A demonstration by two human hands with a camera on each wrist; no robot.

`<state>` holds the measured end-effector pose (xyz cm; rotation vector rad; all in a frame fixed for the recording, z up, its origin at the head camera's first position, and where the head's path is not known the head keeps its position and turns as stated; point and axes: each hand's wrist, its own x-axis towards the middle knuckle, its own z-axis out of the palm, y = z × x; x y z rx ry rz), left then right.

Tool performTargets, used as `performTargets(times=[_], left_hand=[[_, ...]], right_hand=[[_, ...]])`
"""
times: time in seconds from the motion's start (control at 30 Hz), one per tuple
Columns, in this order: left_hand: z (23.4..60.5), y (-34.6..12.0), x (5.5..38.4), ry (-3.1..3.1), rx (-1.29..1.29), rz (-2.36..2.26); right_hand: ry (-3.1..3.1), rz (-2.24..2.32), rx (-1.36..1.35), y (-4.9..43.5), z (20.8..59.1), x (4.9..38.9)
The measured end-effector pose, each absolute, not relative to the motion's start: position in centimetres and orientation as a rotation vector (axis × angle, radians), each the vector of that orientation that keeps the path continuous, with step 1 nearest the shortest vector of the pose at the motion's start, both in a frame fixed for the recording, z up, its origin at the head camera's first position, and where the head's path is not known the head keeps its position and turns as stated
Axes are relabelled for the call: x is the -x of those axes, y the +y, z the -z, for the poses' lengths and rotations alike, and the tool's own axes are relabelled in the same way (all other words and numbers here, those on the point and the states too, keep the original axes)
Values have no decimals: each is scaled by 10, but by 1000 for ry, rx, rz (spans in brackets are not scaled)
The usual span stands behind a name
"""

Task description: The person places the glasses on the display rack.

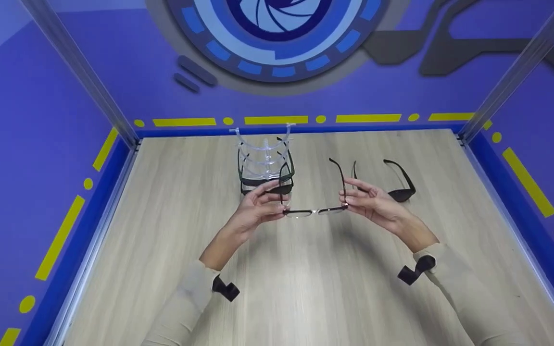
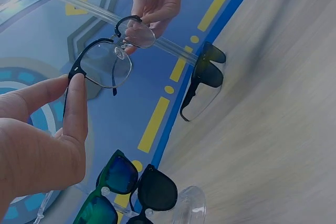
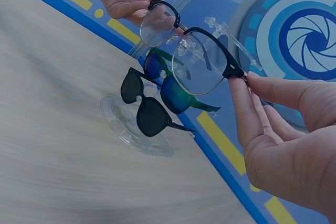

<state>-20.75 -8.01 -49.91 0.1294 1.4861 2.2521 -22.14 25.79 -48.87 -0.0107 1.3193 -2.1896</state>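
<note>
A pair of clear-lensed eyeglasses with black upper rims is held above the table, its temples unfolded and pointing away from me. My left hand pinches the left hinge corner between thumb and fingers. At the opposite corner, my right hand pinches the frame the same way. Behind my left hand stands a clear display stand. It carries green-framed sunglasses with blue lenses and, lower down, black sunglasses. Another pair of dark sunglasses lies unfolded on the table behind my right hand, which partly hides it.
The wood-grain table is enclosed by a blue back panel and side panels with yellow marks. Metal posts rise at the back corners. The stand is near the back edge, left of the middle.
</note>
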Motion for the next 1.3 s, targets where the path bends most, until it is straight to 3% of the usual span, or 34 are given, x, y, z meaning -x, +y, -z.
performTargets(times=[1.3], left_hand=[[492, -122, 202, 1523, -104, -2292]], right_hand=[[1413, 2103, 10, 215, 474, 234]])
